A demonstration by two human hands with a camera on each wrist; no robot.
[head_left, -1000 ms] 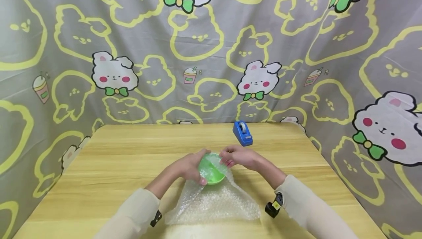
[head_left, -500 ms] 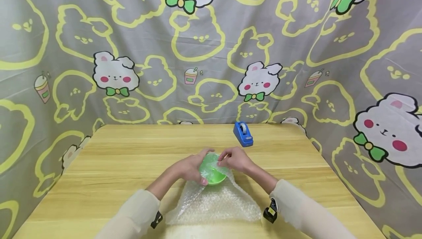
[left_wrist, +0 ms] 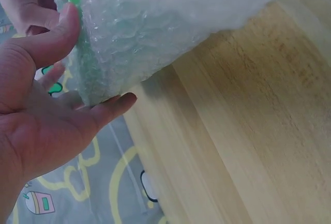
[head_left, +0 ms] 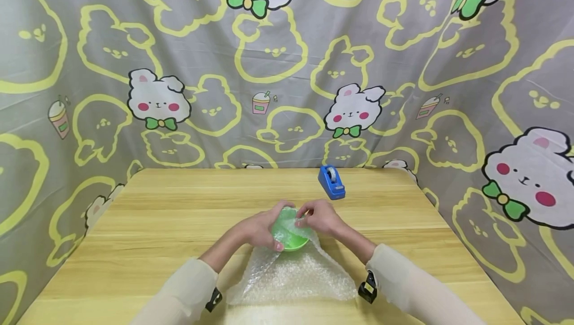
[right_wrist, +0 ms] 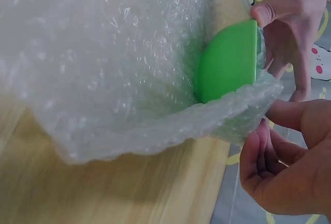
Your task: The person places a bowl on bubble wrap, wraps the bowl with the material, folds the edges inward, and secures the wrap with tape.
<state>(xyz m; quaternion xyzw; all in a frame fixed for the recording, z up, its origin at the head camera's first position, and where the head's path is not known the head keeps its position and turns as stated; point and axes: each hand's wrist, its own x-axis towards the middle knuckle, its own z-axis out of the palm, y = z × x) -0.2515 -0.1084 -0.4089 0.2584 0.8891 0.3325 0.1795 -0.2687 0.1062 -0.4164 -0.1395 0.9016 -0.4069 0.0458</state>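
Observation:
A bright green bowl (right_wrist: 227,61) stands partly wrapped in a sheet of clear bubble wrap (head_left: 298,280) on the table. My left hand (head_left: 262,229) grips the bowl from its left side through the wrap, thumb at the near rim and fingers round the far side. In the left wrist view the thumb (left_wrist: 67,30) presses near a bare bit of green rim. My right hand (head_left: 320,217) pinches a flap of the wrap between thumb and fingertips at the bowl's right side. That flap partly covers the bowl's opening; the near part of the bowl shows bare green.
A blue tape dispenser (head_left: 332,183) with a roll in it stands behind the hands, to the right. The wooden table (head_left: 179,200) ends at a grey patterned curtain (head_left: 287,85) at the back and sides. The wrap's wide end spreads toward me.
My right hand's fingers have closed into a pinch on the wrap's flap, and its wrist has shifted slightly left. The left hand keeps its grip on the bowl.

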